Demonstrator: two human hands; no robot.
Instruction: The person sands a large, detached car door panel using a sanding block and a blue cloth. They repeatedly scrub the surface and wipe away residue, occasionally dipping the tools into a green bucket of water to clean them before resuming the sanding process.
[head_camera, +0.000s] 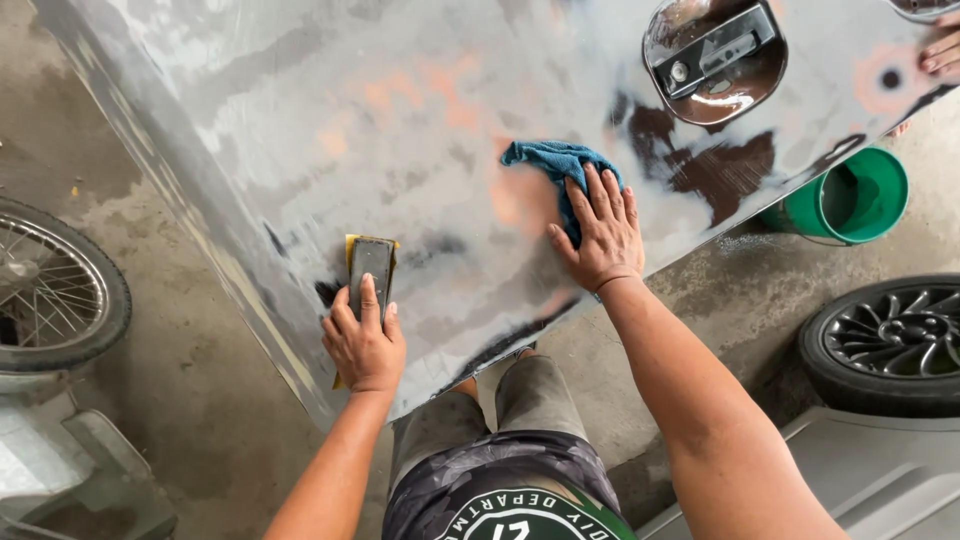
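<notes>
Head view, mid-frame: my left hand (364, 340) grips a sanding block (371, 268) against the car door (300, 130); my right hand (597, 232) presses flat, unclenched, on a blue rag (552, 160), mid-sanding.

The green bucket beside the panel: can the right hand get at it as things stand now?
Probably yes. The right hand lies flat on the blue cloth on the sanded panel; the green bucket stands past the panel's edge on that side, with nothing between them.
</notes>
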